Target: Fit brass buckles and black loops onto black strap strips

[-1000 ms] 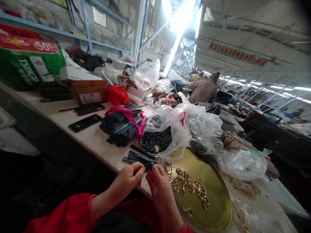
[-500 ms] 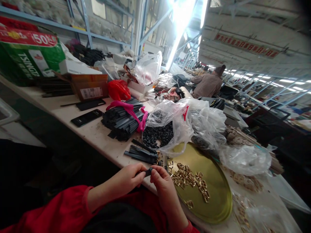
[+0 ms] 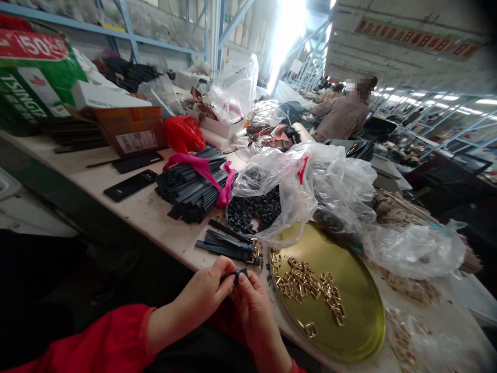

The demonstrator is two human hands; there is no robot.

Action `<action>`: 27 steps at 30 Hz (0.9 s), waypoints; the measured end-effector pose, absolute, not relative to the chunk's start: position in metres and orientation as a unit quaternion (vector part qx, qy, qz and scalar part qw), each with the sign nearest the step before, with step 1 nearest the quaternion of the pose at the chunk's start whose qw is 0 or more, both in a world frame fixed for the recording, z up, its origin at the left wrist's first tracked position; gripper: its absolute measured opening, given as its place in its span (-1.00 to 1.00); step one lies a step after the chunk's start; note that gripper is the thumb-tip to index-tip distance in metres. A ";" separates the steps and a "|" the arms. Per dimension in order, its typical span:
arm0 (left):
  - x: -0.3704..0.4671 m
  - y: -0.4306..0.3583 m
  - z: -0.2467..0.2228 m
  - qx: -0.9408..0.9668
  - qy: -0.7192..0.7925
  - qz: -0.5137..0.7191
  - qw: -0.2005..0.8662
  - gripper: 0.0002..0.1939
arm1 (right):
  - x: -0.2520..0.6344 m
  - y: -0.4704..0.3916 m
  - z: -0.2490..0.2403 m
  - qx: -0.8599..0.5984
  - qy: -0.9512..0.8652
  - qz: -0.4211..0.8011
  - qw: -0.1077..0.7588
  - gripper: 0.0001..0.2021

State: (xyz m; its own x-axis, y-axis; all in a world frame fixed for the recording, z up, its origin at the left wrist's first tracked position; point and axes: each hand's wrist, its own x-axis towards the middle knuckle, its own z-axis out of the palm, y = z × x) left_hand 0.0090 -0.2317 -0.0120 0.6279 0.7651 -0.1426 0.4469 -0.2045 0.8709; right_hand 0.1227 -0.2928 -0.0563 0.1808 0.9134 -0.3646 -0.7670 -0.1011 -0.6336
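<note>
My left hand [image 3: 207, 287] and my right hand [image 3: 254, 305] meet at the table's front edge, both closed. Pinched between them is a black strap [image 3: 241, 272], of which only a short end shows; the rest is hidden by my fingers. Just beyond lie several black straps fitted with gold buckles [image 3: 227, 244]. To the right, a round gold tray [image 3: 355, 305] carries a loose pile of gold buckles [image 3: 305, 280]. Behind the straps, a clear plastic bag [image 3: 297, 207] stands open around many small black loops [image 3: 258, 210].
A bundle of black strips [image 3: 190, 186] tied with pink ribbon lies left of the bag, beside a black phone [image 3: 131, 185]. Farther back are a cardboard box [image 3: 130, 129], a red plastic bag [image 3: 184, 133] and a green package [image 3: 34, 77]. Another person [image 3: 344, 114] works in the distance.
My fingers have shifted on the black strap, and its end now points up and to the right. The view has turned slightly; the things on the table have stayed put.
</note>
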 end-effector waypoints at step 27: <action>-0.018 -0.255 0.014 0.760 0.343 0.128 0.536 -0.71 | 0.113 -0.332 -0.034 -0.448 -0.200 0.622 0.610 -0.77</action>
